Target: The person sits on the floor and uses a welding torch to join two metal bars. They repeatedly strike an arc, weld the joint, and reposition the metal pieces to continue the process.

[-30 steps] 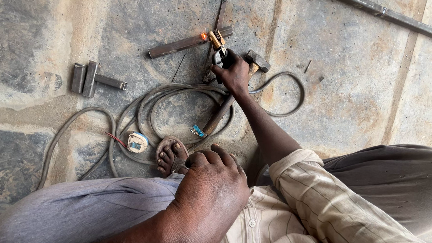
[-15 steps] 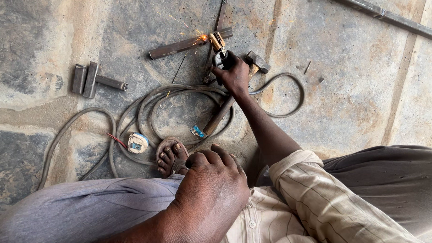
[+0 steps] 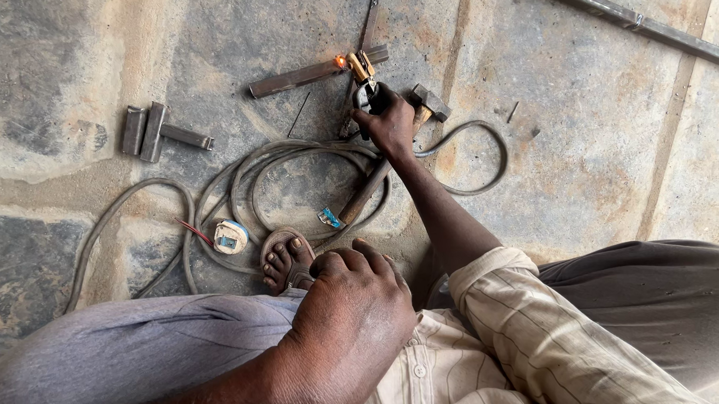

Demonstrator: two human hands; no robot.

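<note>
Right hand (image 3: 389, 125) with fingers clenched around one electrode holder (image 3: 365, 86) at twelve o'clock, tip glowing on two crossed steel strips (image 3: 307, 75), left hand (image 3: 351, 306) curled in a loose fist on the knee, three short bars (image 3: 154, 133) at ten o'clock, one hammer (image 3: 416, 112), looped cables (image 3: 239, 178) on the concrete floor (image 3: 581, 154)

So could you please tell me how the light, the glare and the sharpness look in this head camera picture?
In the head view, soft even daylight, no hard shadows on the concrete floor; the only glare is a small orange glow at the metal bar, beyond the right hand holding the electrode holder; the floor is sharp, the near left hand slightly soft.
</note>
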